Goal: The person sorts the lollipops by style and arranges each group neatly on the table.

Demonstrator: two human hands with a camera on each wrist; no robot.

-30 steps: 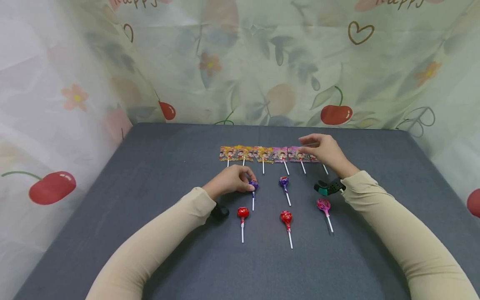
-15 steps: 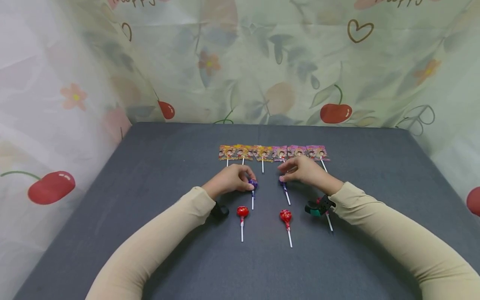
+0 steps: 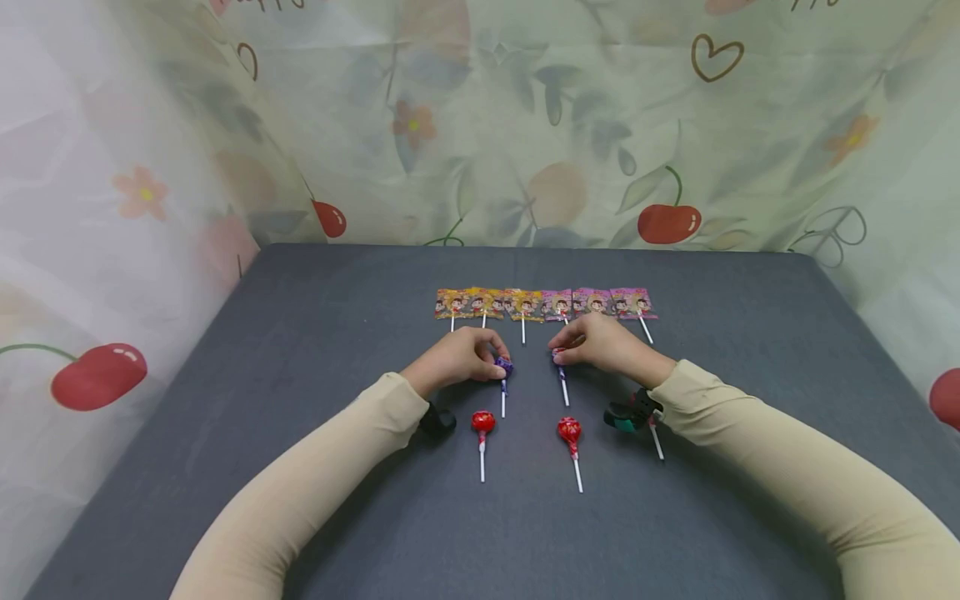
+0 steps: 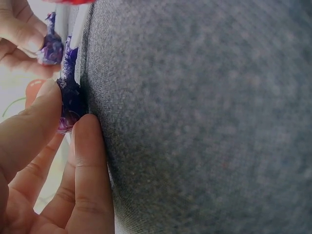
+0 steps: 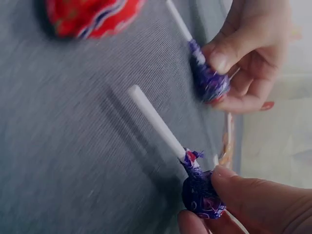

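By its wrapped head, a purple lollipop [image 3: 503,402] is pinched between the thumb and fingers of my left hand [image 3: 459,360]. Its stick points toward me. My right hand [image 3: 606,344] grips a second purple lollipop [image 5: 201,194] the same way, just to the right; in the right wrist view its stick casts a shadow on the cloth. The two lollipops are apart, with a narrow gap between the hands. Nearer to me lie two red lollipops [image 3: 483,422], one below each hand. A pink lollipop [image 3: 656,437] is mostly hidden under the right wrist, only its stick showing.
Behind the hands runs a row of flat-packed lollipops, orange packets [image 3: 453,303] on the left and pink packets [image 3: 633,303] on the right. Everything lies on a dark grey cloth-covered table [image 3: 337,308]. A printed curtain [image 3: 487,125] encloses its back and sides.
My right hand has come from the pink packets toward me and left, taken hold of the right purple lollipop and shifted it slightly left. The left hand keeps its grip in place.
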